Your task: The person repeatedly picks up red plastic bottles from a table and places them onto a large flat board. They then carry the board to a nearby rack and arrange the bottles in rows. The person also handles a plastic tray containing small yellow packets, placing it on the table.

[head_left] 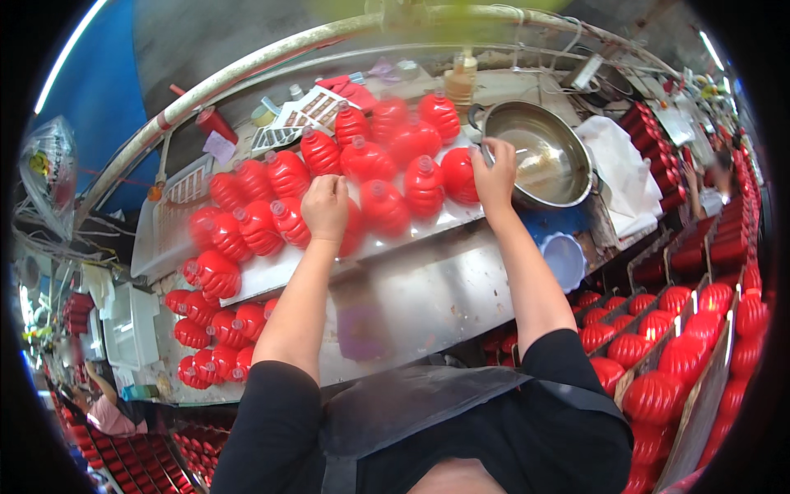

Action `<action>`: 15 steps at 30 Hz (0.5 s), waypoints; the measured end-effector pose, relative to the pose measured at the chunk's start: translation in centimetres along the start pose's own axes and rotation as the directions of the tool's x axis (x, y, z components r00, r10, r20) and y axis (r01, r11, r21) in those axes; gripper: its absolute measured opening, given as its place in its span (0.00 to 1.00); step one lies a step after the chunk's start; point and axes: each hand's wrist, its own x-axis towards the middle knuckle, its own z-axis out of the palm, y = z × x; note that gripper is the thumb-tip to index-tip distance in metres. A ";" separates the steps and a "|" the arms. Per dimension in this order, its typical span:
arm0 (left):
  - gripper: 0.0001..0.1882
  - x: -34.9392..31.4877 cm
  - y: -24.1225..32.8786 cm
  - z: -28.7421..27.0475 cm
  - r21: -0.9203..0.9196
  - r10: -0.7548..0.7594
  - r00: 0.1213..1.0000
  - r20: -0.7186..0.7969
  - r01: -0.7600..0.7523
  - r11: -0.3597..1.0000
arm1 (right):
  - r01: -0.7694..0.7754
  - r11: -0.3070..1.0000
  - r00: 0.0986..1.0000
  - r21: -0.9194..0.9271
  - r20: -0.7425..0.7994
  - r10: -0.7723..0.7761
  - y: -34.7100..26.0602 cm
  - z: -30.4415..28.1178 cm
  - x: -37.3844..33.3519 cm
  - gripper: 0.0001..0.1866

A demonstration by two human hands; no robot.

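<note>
Red plastic bottles, round-bodied with clear caps, crowded on a tilted steel worktop; more of the same heaped at its lower left end; still more packed in trays along the right side. Left hand curled into a loose fist on top of one red bottle near the front edge of the cluster, knuckles up, apparently closed about its cap, though the cap itself hidden under the fingers. Right hand lifted at the rim of a steel bowl, fingers bent and pinched over the near edge, just beside another red bottle; whether gripping the rim or something small, cannot tell. Bowl resting at the right end of the bottles, shiny and holding a little liquid; white cloth lying just to its right; pale blue bowl lower down by the worktop's right corner. Black sleeves and dark apron filling the lower edge.
</note>
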 end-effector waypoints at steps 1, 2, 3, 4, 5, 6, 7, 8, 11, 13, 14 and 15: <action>0.06 0.0 -0.1 -0.1 -0.005 0.010 1.000 0.009 -0.010 1.000 | 0.103 0.992 0.994 -0.072 -0.025 -0.105 -0.2 -2.2 -2.0 0.15; 0.07 0.1 -0.3 -0.2 0.023 0.046 0.999 0.003 -0.046 0.999 | 0.138 0.986 0.990 -0.092 0.029 -0.136 -0.2 -4.9 -4.7 0.16; 0.07 0.2 -0.4 -0.1 0.004 0.062 0.998 0.019 -0.062 0.998 | 0.172 0.977 0.983 -0.124 0.088 -0.162 -0.3 -8.1 -7.8 0.17; 0.07 0.3 -0.6 -0.1 -0.017 0.058 0.998 0.033 -0.057 0.998 | 0.132 0.980 0.984 -0.151 0.137 -0.112 -0.5 -11.1 -11.6 0.16; 0.07 0.4 -0.7 0.1 -0.036 0.034 0.997 0.065 -0.032 0.999 | 0.092 0.979 0.980 -0.183 0.193 -0.056 -0.9 -13.8 -15.8 0.16; 0.07 0.2 -0.8 0.1 -0.044 0.071 0.996 0.052 -0.069 0.997 | 0.009 0.987 0.964 -0.159 0.262 0.034 -1.5 -17.0 -20.5 0.17; 0.06 0.0 -1.0 0.1 -0.052 0.095 0.994 0.048 -0.092 0.994 | -0.147 0.957 0.914 -0.249 0.336 0.227 -2.5 -20.1 -25.5 0.16; 0.06 -0.3 -1.1 0.1 -0.054 0.103 0.993 0.063 -0.100 0.994 | -0.236 0.935 0.873 -0.265 0.364 0.324 -3.5 -22.8 -30.1 0.17; 0.05 -0.8 -1.7 -0.4 -0.079 0.166 0.982 0.090 -0.159 0.984 | -0.624 0.569 0.473 -0.535 0.322 0.820 -6.9 -30.4 -43.3 0.29; 0.06 -0.7 -1.8 -1.3 -0.099 0.263 0.954 0.141 -0.251 0.963 | -0.697 0.418 0.341 -0.583 0.243 0.908 -8.7 -34.0 -50.7 0.31; 0.10 -0.6 -1.3 -1.8 0.021 0.294 0.938 0.185 -0.302 0.953 | -0.839 0.217 0.149 -0.499 0.173 0.973 -8.8 -35.0 -53.4 0.29; 0.15 -0.8 -0.4 -2.4 0.172 0.290 0.944 0.159 -0.316 0.933 | -0.736 0.196 0.135 -0.648 0.143 0.980 -9.6 -35.7 -56.0 0.27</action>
